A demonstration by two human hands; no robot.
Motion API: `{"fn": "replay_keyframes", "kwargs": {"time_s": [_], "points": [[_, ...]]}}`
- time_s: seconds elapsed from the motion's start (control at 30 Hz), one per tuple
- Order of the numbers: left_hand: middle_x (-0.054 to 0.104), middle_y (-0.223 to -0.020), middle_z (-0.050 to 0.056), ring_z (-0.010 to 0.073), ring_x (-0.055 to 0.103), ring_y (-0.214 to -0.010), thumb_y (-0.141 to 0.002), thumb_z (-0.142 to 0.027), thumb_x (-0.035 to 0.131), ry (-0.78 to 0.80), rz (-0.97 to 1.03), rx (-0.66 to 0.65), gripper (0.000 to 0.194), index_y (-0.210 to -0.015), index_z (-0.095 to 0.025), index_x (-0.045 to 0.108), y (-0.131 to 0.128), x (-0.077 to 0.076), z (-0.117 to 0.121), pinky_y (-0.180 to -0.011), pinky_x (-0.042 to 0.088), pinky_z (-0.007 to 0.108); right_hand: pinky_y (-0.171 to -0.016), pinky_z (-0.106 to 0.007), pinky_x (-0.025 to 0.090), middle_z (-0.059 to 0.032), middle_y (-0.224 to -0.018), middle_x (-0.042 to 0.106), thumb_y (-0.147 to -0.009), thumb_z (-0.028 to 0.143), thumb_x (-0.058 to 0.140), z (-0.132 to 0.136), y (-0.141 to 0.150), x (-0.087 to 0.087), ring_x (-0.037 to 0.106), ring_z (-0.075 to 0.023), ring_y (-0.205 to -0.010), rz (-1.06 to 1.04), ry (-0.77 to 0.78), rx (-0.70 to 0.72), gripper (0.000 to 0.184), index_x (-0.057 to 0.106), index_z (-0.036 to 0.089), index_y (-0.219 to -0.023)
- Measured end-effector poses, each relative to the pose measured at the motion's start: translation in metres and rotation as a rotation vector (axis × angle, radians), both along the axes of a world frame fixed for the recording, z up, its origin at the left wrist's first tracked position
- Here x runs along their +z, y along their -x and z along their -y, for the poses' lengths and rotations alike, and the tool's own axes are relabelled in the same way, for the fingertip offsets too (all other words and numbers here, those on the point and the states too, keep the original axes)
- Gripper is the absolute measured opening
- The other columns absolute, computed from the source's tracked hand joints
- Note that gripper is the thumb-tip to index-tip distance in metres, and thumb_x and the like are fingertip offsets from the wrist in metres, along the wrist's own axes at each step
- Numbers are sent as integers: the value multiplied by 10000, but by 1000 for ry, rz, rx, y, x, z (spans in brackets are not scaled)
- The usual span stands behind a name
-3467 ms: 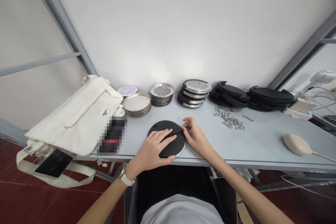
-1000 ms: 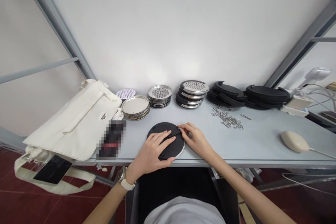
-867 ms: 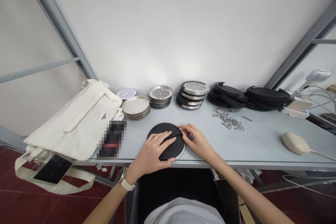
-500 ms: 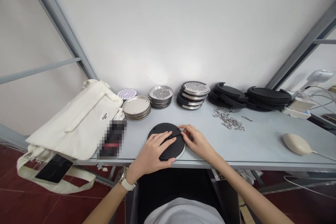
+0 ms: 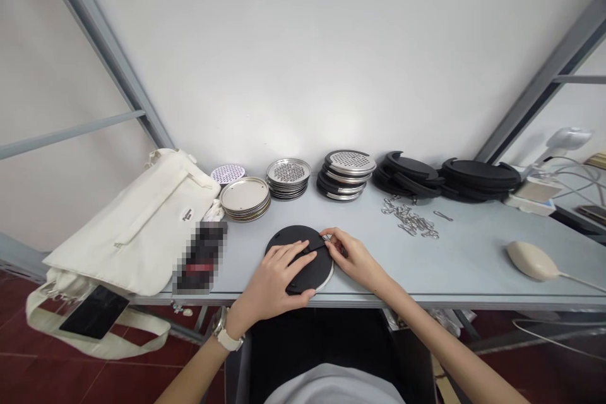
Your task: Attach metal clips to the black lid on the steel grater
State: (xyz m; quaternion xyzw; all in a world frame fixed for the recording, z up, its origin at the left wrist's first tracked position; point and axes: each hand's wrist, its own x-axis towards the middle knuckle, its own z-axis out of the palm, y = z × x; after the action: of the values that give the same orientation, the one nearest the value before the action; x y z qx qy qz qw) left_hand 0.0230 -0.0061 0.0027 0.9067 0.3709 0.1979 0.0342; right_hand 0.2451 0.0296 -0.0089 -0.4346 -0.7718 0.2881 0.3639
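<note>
Black disc (image 5: 316, 271) near front edge of table (image 5: 426, 271)

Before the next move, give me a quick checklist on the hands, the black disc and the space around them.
1. Left hand steadying the black disc: ok, spread over its top, thumb near the front rim.
2. Right hand at the disc's edge: ok, fingertips gathered around a small metal piece.
3. Metal piece seated: cannot tell, mostly hidden by the fingers.
4. Disc well back from the front edge of the table: not ok, it lies close to it.
5. Loose metal clips clear of the hands: ok, apart, to the right.
6. White bag clear: ok, at far left.
</note>
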Motion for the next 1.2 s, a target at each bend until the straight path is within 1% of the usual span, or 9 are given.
{"fn": "replay_keyframes", "kwargs": {"time_s": [0.23,0.43,0.5,0.57,0.67,0.73,0.83,1.0,1.2], "points": [[363,-1468,53,264,371,-1304,-823,-358,566,11,-9,7,593,-1386,-251,412,0,0,0,-1049,333,420,-590,-249,419,27,-674,500,-939,271,386,0,0,1,503,-143,-608,-3,13,9,233,519,201,-1116],[365,-1466,61,267,372,-1303,-828,-352,566,7,-10,3,596,-1392,-246,406,0,0,1,-1047,332,420,-604,-249,423,15,-700,535,-946,267,389,0,0,-1,516,-141,-627,-23,10,-1,193,547,194,-1029],[363,-1468,58,264,369,-1304,-827,-351,569,11,-13,3,602,-1396,-246,400,0,0,0,-1048,330,417,-639,-261,441,-3,-750,578,-945,258,397,0,0,-1,542,-146,-654,-30,1,-10,197,556,194,-1040],[359,-1471,54,261,366,-1306,-824,-350,573,10,-15,7,607,-1396,-248,398,0,0,0,-1048,330,415,-696,-280,459,-32,-859,623,-941,245,409,0,0,-1,572,-154,-713,-38,-15,-19,201,566,198,-1057],[363,-1468,55,262,371,-1302,-817,-349,582,1,-16,13,610,-1391,-247,403,0,0,0,-1046,336,413,-791,-311,467,-60,-1005,627,-940,227,413,0,0,-1,593,-172,-845,-55,-57,-17,220,583,211,-1079],[368,-1464,54,260,375,-1299,-815,-349,584,-1,-17,16,609,-1389,-247,407,0,0,0,-1047,338,410,-802,-318,471,-64,-998,612,-943,220,402,0,0,-2,592,-178,-866,-57,-81,-15,240,594,218,-1088],[359,-1470,48,254,366,-1305,-821,-355,578,4,-21,16,606,-1391,-250,403,0,0,0,-1055,328,407,-769,-317,478,-59,-939,584,-938,201,394,0,0,-3,588,-173,-819,-49,-108,-22,260,596,219,-1100],[358,-1471,46,252,360,-1311,-822,-348,574,12,-22,16,608,-1395,-251,396,0,0,0,-1052,328,405,-805,-323,469,-62,-975,593,-934,172,373,-1,1,-6,591,-179,-884,-67,-155,-49,267,519,212,-1155],[357,-1472,50,256,360,-1312,-815,-340,583,13,-16,8,615,-1395,-247,397,1,0,0,-1051,332,409,-795,-307,455,-40,-915,601,-932,188,413,-2,2,-4,579,-173,-864,-91,-129,-79,107,517,209,-950]]}}
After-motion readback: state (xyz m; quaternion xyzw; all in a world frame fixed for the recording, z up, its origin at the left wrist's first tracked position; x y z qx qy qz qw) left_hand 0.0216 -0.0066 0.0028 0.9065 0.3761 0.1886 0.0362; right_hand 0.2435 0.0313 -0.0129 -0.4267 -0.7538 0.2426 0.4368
